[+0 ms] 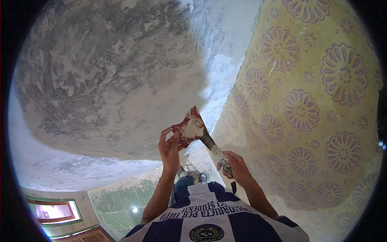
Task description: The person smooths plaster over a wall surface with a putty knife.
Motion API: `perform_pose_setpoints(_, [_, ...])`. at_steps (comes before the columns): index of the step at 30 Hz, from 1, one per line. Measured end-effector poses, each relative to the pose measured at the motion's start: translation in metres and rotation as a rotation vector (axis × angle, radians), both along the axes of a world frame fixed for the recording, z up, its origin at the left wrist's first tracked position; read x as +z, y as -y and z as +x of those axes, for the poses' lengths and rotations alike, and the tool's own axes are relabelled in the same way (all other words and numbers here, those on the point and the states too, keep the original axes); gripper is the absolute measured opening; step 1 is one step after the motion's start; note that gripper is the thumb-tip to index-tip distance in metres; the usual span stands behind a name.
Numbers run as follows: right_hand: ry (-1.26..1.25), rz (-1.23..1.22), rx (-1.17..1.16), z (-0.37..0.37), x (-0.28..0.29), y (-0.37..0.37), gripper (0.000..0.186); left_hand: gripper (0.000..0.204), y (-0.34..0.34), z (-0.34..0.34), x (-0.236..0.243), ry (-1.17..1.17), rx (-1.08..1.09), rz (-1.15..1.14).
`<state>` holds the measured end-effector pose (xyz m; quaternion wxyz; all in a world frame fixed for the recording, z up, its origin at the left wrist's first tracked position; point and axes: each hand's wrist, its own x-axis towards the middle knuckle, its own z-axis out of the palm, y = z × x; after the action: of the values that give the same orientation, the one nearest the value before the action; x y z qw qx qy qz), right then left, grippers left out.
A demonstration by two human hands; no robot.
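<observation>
Dark blackletter-style lettering (203,210), upside down, runs across the blue-and-white shirt (246,226); the round black emblem (207,232) below apparently bears ring lettering too small to read.

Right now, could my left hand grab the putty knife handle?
Probably not without letting go first: your left hand is holding the red spreader, and your right hand already has its grip on the putty knife handle.
</observation>
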<state>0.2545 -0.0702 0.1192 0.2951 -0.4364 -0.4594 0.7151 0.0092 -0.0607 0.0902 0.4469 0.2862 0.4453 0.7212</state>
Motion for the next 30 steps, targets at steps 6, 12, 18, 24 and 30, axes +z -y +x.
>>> perform_pose_setpoints(6, [-0.059,-0.025,0.003,-0.012,0.007,-0.016,0.033,0.025,0.009,-0.008,-0.010,-0.184,-0.056,-0.060])
perform_pose_setpoints(12, [-0.289,-0.109,0.025,-0.020,0.014,-0.029,0.037,0.024,0.014,-0.010,-0.005,-0.035,-0.049,-0.116])
perform_pose_setpoints(18, [-0.668,0.002,-0.090,-0.033,0.037,-0.050,0.036,0.030,0.027,-0.028,-0.026,0.142,-0.064,-0.162])
perform_pose_setpoints(24, [-0.486,0.643,-0.333,-0.056,0.094,-0.088,0.044,0.027,0.046,-0.042,-0.041,0.189,-0.010,-0.147])
perform_pose_setpoints(30, [-0.096,1.187,-0.523,-0.075,0.057,-0.125,0.054,0.026,0.054,-0.065,-0.041,0.196,0.047,-0.142])
